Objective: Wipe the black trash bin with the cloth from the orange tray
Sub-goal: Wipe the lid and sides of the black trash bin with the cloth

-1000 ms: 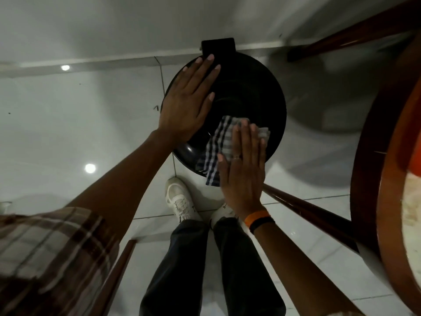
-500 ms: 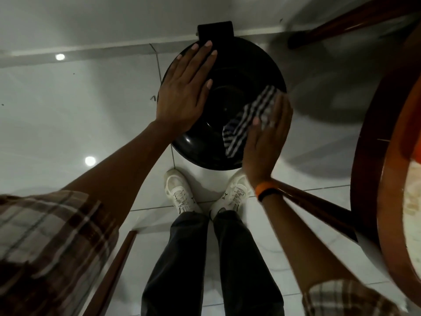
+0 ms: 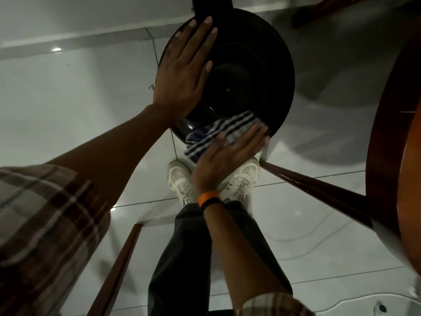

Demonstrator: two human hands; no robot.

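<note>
While the flat left hand (image 3: 182, 85) steadies the black trash bin (image 3: 262, 71), the open right hand (image 3: 224, 160) presses the striped cloth (image 3: 218, 133) onto its rim.

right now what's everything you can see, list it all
bin: 1, black, round, on the floor ahead
cloth: 1, dark and white check, on the bin's near rim
table: 1, brown wood, right edge
table leg: 1, brown wood, slanting from the table toward the bin
floor: white glossy tiles
shoes: 2, white, below the bin
wristband: 1, orange and black, right wrist
left hand: flat on the bin's left side
right hand: flat, pressing the cloth
</note>
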